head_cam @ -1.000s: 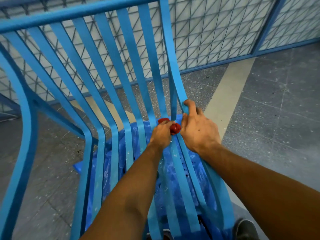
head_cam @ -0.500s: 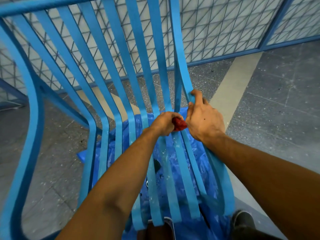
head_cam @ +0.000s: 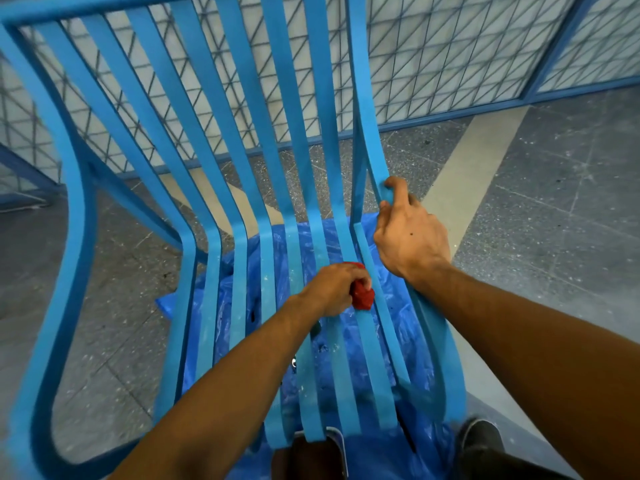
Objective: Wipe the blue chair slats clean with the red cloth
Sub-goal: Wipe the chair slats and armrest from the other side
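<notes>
Wiping was under way: the left hand (head_cam: 332, 289) clutched the cloth (head_cam: 362, 296), balled, on a seat slat (head_cam: 372, 358), at seven o'clock from the right hand (head_cam: 408, 237), which gripped the outer slat (head_cam: 363, 116). Next, probably, a firm stroke toward six o'clock.

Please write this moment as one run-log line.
left hand grips red cloth on seat slat | right hand holds outer slat

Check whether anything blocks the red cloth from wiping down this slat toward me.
Nothing visible. The left hand holds the red cloth on a seat slat that runs bare to its front end; the right hand grips the outer slat, off to the side.
</notes>
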A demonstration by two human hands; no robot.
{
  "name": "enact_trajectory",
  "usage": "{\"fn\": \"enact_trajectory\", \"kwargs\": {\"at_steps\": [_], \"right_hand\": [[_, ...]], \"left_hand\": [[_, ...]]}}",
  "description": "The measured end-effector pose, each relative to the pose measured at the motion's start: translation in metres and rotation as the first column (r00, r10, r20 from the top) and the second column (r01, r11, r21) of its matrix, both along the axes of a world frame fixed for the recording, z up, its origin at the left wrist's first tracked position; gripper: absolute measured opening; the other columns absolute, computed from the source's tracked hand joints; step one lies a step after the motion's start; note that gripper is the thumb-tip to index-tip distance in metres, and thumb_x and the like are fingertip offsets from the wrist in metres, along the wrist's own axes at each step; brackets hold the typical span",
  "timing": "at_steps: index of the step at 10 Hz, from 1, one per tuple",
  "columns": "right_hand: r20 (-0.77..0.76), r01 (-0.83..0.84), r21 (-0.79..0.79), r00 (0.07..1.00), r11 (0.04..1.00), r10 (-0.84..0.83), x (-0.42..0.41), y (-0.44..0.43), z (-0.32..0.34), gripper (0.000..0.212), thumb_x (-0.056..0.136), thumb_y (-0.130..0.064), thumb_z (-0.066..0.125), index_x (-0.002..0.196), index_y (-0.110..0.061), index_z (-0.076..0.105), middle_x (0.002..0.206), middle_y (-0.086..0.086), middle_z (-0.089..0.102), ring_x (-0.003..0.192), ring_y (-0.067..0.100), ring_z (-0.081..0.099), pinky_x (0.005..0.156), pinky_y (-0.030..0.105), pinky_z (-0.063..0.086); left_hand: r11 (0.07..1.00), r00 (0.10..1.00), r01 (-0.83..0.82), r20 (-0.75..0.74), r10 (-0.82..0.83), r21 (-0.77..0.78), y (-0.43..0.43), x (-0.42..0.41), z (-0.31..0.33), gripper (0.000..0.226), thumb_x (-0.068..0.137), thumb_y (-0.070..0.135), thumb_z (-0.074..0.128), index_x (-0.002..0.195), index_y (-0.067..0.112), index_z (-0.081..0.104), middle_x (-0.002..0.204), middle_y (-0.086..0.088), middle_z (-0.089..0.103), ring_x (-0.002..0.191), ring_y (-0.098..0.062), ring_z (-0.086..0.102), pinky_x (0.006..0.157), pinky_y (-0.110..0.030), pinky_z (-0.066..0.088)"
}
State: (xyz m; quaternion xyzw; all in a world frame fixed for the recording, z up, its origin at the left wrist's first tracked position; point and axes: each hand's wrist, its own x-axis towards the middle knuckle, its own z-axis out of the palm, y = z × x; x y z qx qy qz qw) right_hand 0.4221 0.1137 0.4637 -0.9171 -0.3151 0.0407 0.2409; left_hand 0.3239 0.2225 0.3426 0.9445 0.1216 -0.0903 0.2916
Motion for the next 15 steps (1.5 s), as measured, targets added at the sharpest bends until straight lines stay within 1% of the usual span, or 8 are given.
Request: {"fn": "enact_trajectory", "kwargs": {"at_steps": [2,3,5,9,10,11,12,15], "right_hand": [[0.003,-0.001,-0.001,1.0,1.0,0.001,-0.001,0.0,0.0,0.032,0.104,-0.032,0.028,0.136,-0.028,0.03,0.116,0.013,0.062,0.082,0.043,0.064,0.075,0.052,0.052],[0.007,-0.008,-0.003,1.0,1.0,0.008,-0.001,0.001,-0.001,0.033,0.104,-0.032,0.029,0.137,-0.027,0.03,0.115,0.012,0.062,0.077,0.04,0.062,0.07,0.045,0.047],[0.014,-0.008,-0.01,1.0,1.0,0.008,0.0,0.0,-0.001,0.033,0.104,-0.03,0.031,0.137,-0.026,0.03,0.115,0.012,0.061,0.08,0.04,0.064,0.068,0.043,0.043],[0.016,-0.013,-0.003,1.0,1.0,0.013,0.0,0.001,-0.001,0.034,0.102,-0.031,0.034,0.136,-0.028,0.029,0.112,0.012,0.062,0.079,0.041,0.065,0.074,0.053,0.054],[0.017,-0.012,0.001,1.0,1.0,0.012,0.0,0.001,-0.002,0.034,0.103,-0.031,0.033,0.136,-0.028,0.029,0.113,0.012,0.062,0.081,0.042,0.066,0.075,0.052,0.053],[0.021,-0.007,-0.001,1.0,1.0,0.007,-0.001,0.001,-0.003,0.033,0.103,-0.031,0.033,0.135,-0.028,0.03,0.114,0.012,0.062,0.083,0.044,0.066,0.076,0.054,0.053],[0.019,-0.002,-0.004,1.0,1.0,0.002,-0.001,0.002,-0.003,0.033,0.102,-0.031,0.033,0.134,-0.028,0.03,0.114,0.013,0.063,0.083,0.045,0.065,0.076,0.056,0.053],[0.004,-0.01,-0.007,1.0,1.0,0.01,0.002,0.0,-0.002,0.031,0.104,-0.033,0.031,0.134,-0.028,0.028,0.11,0.012,0.062,0.079,0.039,0.066,0.076,0.054,0.055]], "left_hand": [[0.938,0.975,-0.074,-0.224,-0.004,-0.338,0.016,0.013,0.031,0.054,0.075,-0.022,0.034,0.099,0.01,0.069,0.104,-0.006,0.071,0.085,-0.02,0.068,0.068,-0.032,0.06],[0.869,0.951,-0.305,-0.07,0.303,-0.39,0.017,0.028,0.031,0.049,0.077,-0.025,0.035,0.095,0.008,0.065,0.087,-0.001,0.065,0.07,-0.008,0.061,0.053,-0.022,0.057],[0.985,0.984,-0.164,0.057,0.167,-0.059,0.007,0.023,0.0,0.039,0.071,-0.01,0.061,0.099,0.016,0.068,0.1,0.003,0.065,0.088,-0.014,0.054,0.079,-0.027,0.046],[0.979,0.969,0.149,-0.175,-0.172,-0.137,-0.007,-0.021,0.017,0.037,0.078,-0.006,0.054,0.095,0.023,0.07,0.102,0.007,0.07,0.098,-0.015,0.063,0.088,-0.031,0.052],[0.953,0.979,0.066,-0.168,-0.119,-0.295,0.003,-0.008,0.023,0.041,0.076,-0.011,0.052,0.097,0.018,0.072,0.103,0.002,0.073,0.098,-0.016,0.067,0.083,-0.027,0.055],[0.91,0.983,-0.181,-0.051,0.174,-0.374,0.01,0.003,0.02,0.031,0.078,-0.003,0.056,0.085,0.024,0.069,0.097,-0.01,0.072,0.094,-0.026,0.069,0.087,-0.046,0.057],[0.958,0.981,-0.181,0.035,0.193,-0.221,-0.001,0.009,-0.019,0.025,0.08,-0.001,0.064,0.092,0.02,0.071,0.108,-0.01,0.067,0.1,-0.025,0.064,0.09,-0.044,0.053],[0.997,0.996,0.072,0.057,-0.072,0.005,-0.033,-0.04,-0.005,0.038,0.066,-0.007,0.057,0.089,0.021,0.067,0.107,0.008,0.065,0.106,-0.015,0.055,0.087,-0.023,0.04]]}}
